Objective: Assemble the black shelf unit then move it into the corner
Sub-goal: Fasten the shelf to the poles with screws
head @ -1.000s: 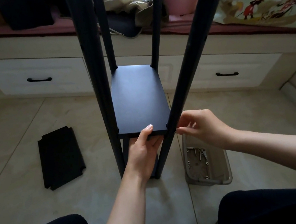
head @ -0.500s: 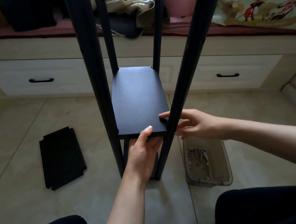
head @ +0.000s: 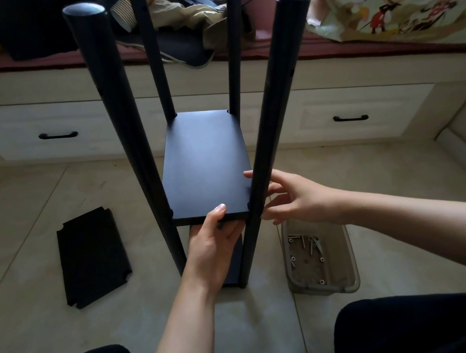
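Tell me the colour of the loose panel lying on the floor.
Black, matching the shelf unit; the loose panel shows clearly in the head view.

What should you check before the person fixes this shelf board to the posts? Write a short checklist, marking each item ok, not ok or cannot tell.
1. Board supported: left hand grips the front edge of the shelf board, thumb on top. Ok.
2. Board seated between all four posts: corners sit at the posts. Ok.
3. Front right post steadied: right hand is open around it, not gripping. Not ok.
4. Board level: cannot tell.
5. Screws within reach: plastic tub with screws sits beside the unit. Ok.
6. Spare board out of the way: flat on the floor, left of the unit. Ok.
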`<state>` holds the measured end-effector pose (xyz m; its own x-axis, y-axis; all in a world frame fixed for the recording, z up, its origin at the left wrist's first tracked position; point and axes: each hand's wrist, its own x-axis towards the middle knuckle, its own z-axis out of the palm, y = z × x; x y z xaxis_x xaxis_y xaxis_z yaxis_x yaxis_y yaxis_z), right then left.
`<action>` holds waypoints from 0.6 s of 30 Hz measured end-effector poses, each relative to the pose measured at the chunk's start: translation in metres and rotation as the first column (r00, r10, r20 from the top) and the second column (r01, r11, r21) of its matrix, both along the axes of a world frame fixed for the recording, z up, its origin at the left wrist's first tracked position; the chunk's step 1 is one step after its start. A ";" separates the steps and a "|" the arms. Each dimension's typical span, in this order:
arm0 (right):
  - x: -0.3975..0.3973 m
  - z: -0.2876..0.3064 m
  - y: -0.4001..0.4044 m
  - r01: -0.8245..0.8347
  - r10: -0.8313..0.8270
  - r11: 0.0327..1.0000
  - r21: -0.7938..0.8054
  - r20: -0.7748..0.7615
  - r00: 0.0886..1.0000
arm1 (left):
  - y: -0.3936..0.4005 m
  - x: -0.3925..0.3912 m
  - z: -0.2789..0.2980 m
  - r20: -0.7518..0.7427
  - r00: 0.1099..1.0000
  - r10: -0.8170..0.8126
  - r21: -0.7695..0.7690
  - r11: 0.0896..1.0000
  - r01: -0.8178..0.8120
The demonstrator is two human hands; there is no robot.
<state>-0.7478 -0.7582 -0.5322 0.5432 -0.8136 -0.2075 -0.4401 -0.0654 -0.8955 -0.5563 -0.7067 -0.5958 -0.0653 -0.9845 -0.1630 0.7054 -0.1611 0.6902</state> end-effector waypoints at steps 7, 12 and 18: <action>-0.037 -0.008 -0.003 0.071 -0.067 0.997 0.033 -0.098 0.993 | -0.002 -0.003 -0.001 -0.034 0.999 0.031 0.038 0.999 -0.030; -0.088 -0.064 0.005 0.122 -0.099 0.991 0.053 -0.324 0.941 | -0.003 -0.005 0.002 -0.043 0.998 0.039 0.076 0.996 -0.036; -0.121 -0.159 0.011 0.186 -0.118 0.979 0.082 -0.512 0.851 | -0.001 -0.009 0.010 -0.024 0.999 0.042 0.104 0.994 -0.039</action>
<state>-0.8691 -0.7476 -0.6913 0.2089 -0.8265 -0.5227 -0.8270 0.1359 -0.5455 -0.5656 -0.7074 -0.5861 -0.0311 -0.9643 -0.2630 0.7303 -0.2016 0.6527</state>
